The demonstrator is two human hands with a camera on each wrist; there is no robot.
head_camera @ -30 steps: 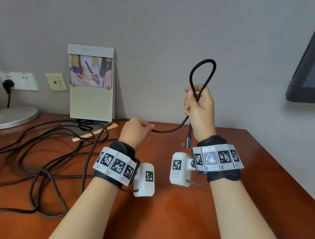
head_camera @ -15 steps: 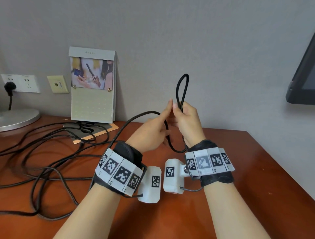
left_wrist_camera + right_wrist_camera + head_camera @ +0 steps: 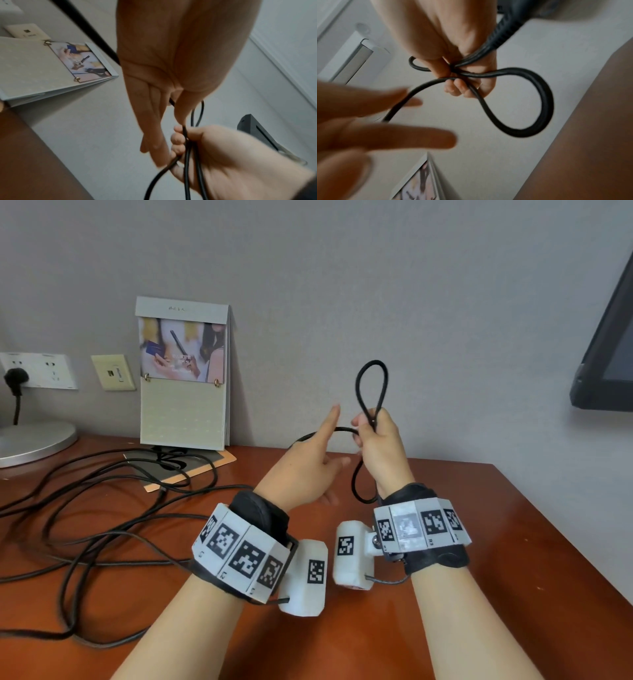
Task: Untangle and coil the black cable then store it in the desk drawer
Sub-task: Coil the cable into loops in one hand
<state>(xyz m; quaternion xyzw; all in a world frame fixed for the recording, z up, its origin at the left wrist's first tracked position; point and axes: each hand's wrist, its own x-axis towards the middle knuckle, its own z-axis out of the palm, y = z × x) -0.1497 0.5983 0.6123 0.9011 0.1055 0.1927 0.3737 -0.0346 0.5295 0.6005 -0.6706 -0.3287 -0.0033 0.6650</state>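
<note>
Black cable (image 3: 371, 385): the worked end is bunched in the right hand (image 3: 380, 446), raised above the desk (image 3: 496, 542), out in front of the wall. One small loop stands above the fist, a second hangs below it toward the wrist. The rest trails left from the fist and lies in loose overlapping runs on the desk, toward the calendar (image 3: 183, 371) and the wall socket (image 3: 37, 369).

Right hand: fingers curled tight round the crossing strands; the right wrist view shows several strands pinched at one point.

Left hand (image 3: 305, 470): just left of the fist, fingers straight and spread. The strand leading into the fist runs by these fingers; no closed hold shows in any view.

Step in hand, by my reading: laying the next turn onto the bundle. Coiling is barely begun; most of the length is on the desk.

To do it well:
- keep the fist as the fixed gather point
- take the strand a loop's length left of the fist, bring it in, match loop sizes
- let the strand roll in the fingers so no twist builds
- watch the crossings on the desk left of the fist; a pull may cinch them

Drawer not in view.
</note>
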